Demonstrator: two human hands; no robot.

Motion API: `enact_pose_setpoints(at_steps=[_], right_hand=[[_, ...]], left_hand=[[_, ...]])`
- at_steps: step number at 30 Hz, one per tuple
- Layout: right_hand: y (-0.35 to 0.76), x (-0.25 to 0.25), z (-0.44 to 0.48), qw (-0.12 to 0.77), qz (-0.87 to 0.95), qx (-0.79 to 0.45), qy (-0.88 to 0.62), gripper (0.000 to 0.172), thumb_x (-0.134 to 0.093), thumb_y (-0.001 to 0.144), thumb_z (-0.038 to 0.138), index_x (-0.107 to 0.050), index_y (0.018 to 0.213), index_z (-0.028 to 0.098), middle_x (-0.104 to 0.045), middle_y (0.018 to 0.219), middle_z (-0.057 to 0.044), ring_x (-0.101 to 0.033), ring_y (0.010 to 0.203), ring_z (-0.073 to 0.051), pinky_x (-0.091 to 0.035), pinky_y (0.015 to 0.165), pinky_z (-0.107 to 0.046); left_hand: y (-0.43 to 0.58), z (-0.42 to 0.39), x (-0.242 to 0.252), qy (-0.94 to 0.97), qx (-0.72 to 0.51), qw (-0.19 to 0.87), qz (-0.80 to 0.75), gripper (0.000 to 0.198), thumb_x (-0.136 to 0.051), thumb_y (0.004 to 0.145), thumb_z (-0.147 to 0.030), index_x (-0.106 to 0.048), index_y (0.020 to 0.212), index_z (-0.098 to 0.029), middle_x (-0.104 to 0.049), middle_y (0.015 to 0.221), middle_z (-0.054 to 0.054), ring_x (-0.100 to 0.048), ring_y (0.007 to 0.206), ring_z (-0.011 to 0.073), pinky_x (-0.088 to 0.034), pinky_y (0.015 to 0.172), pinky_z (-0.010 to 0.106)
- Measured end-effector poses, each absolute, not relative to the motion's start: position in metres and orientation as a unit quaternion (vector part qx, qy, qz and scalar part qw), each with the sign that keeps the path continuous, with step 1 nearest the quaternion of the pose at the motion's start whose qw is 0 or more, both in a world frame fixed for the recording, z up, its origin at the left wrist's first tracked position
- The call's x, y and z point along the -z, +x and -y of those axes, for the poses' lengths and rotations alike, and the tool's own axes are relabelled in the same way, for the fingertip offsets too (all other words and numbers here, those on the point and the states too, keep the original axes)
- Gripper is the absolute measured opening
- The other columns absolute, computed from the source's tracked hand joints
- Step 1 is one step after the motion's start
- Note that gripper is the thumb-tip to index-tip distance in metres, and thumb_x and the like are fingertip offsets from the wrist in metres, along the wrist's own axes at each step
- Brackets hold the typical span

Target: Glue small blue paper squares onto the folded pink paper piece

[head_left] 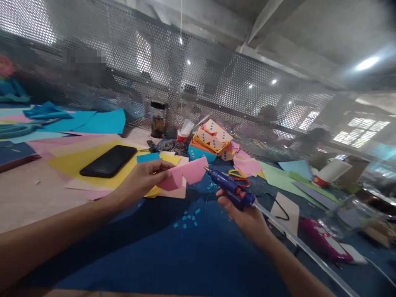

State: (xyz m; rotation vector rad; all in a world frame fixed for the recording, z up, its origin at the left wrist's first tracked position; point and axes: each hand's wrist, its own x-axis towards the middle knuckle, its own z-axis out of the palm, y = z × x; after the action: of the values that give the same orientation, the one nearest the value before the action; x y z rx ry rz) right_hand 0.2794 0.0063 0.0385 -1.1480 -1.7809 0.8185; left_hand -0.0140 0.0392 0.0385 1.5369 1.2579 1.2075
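My left hand (151,175) pinches a cut piece of pink paper (185,172) by its left end, holding it above the table. In my right hand (243,212) is a blue glue gun (230,185), its metal tip at the right end of the pink paper; whether they touch I cannot tell. A long clear glue stick (293,239) sticks out of the gun's back. Below the paper, several small blue paper squares (187,218) lie on the dark blue tabletop (139,255). Scissors with yellow and red handles (239,177) lie just behind the glue gun.
A black phone (109,161) rests on yellow paper at left. Behind the paper stand folded, dotted paper pieces (210,142), a red cup (183,135) and a dark-lidded jar (158,119). A magenta device (326,241) and a clear container (352,214) sit at right. A perforated metal screen (216,90) rises behind.
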Motion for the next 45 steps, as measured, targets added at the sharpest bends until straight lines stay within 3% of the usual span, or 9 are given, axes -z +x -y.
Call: enact_pose_setpoints(at_steps=[4, 10, 19, 24, 28, 32, 37, 45], right_hand=[[0.278, -0.037, -0.002, 0.401, 0.743, -0.289, -0.451, 0.024, -0.068, 0.086, 0.046, -0.070, 0.090, 0.023, -0.064, 0.074, 0.000, -0.058, 0.066, -0.015, -0.046, 0.059, -0.025], [0.275, -0.044, 0.003, 0.364, 0.777, -0.248, -0.450, 0.027, -0.062, 0.091, 0.044, -0.061, 0.080, 0.019, -0.051, 0.067, 0.003, -0.046, 0.059, -0.011, -0.038, 0.054, -0.022], [0.266, -0.044, 0.004, 0.374, 0.791, -0.213, -0.434, 0.027, -0.063, 0.089, 0.043, -0.058, 0.077, 0.019, -0.053, 0.067, 0.002, -0.047, 0.059, -0.011, -0.037, 0.055, -0.023], [0.266, -0.042, 0.003, 0.366, 0.788, -0.233, -0.436, 0.028, -0.061, 0.091, 0.043, -0.059, 0.078, 0.018, -0.052, 0.066, 0.003, -0.046, 0.058, -0.011, -0.037, 0.054, -0.022], [0.263, -0.041, 0.000, 0.365, 0.794, -0.219, -0.434, 0.029, -0.060, 0.091, 0.043, -0.058, 0.076, 0.018, -0.052, 0.066, 0.003, -0.047, 0.059, -0.011, -0.036, 0.055, -0.022], [0.262, -0.039, -0.001, 0.364, 0.798, -0.209, -0.432, 0.029, -0.060, 0.091, 0.043, -0.055, 0.075, 0.019, -0.051, 0.066, 0.003, -0.047, 0.059, -0.011, -0.036, 0.055, -0.022], [0.261, -0.039, 0.000, 0.347, 0.815, -0.185, -0.426, 0.027, -0.060, 0.091, 0.040, -0.053, 0.075, 0.020, -0.054, 0.070, 0.002, -0.048, 0.060, -0.011, -0.036, 0.055, -0.023], [0.261, -0.041, 0.000, 0.338, 0.824, -0.166, -0.423, 0.026, -0.060, 0.091, 0.039, -0.052, 0.075, 0.020, -0.056, 0.071, 0.001, -0.050, 0.061, -0.012, -0.036, 0.055, -0.023]], left_hand=[[-0.010, -0.037, -0.040, 0.601, -0.481, 0.404, -0.495, 0.034, -0.070, 0.079, -0.044, -0.072, 0.100, -0.016, -0.076, 0.090, 0.005, -0.069, 0.078, 0.0197, -0.054, 0.071, 0.029], [-0.009, -0.034, -0.039, 0.611, -0.476, 0.396, -0.493, 0.035, -0.070, 0.080, -0.045, -0.072, 0.100, -0.017, -0.076, 0.091, 0.006, -0.069, 0.079, 0.0193, -0.053, 0.071, 0.028], [-0.011, -0.039, -0.030, 0.643, -0.462, 0.354, -0.497, 0.039, -0.066, 0.082, -0.047, -0.071, 0.105, -0.017, -0.075, 0.098, 0.007, -0.069, 0.088, 0.0237, -0.052, 0.076, 0.032], [-0.010, -0.041, -0.022, 0.726, -0.384, 0.212, -0.530, 0.030, -0.061, 0.084, -0.041, -0.074, 0.103, -0.021, -0.075, 0.104, 0.007, -0.066, 0.097, 0.0276, -0.049, 0.087, 0.039], [-0.008, -0.038, -0.026, 0.768, -0.387, 0.109, -0.499, 0.033, -0.063, 0.082, -0.030, -0.072, 0.114, -0.025, -0.071, 0.122, 0.006, -0.055, 0.122, 0.0300, -0.036, 0.107, 0.045], [-0.005, -0.028, -0.039, 0.724, -0.450, 0.223, -0.473, 0.032, -0.060, 0.089, -0.041, -0.071, 0.114, -0.025, -0.069, 0.124, 0.005, -0.057, 0.119, 0.0267, -0.040, 0.103, 0.040], [-0.001, -0.024, -0.045, 0.649, -0.463, 0.373, -0.474, 0.033, -0.068, 0.082, -0.053, -0.077, 0.096, -0.024, -0.076, 0.105, 0.005, -0.065, 0.104, 0.0274, -0.045, 0.093, 0.037], [-0.002, -0.028, -0.042, 0.618, -0.483, 0.404, -0.470, 0.026, -0.076, 0.076, -0.049, -0.077, 0.080, -0.023, -0.075, 0.087, 0.002, -0.065, 0.088, 0.0208, -0.045, 0.083, 0.031]])
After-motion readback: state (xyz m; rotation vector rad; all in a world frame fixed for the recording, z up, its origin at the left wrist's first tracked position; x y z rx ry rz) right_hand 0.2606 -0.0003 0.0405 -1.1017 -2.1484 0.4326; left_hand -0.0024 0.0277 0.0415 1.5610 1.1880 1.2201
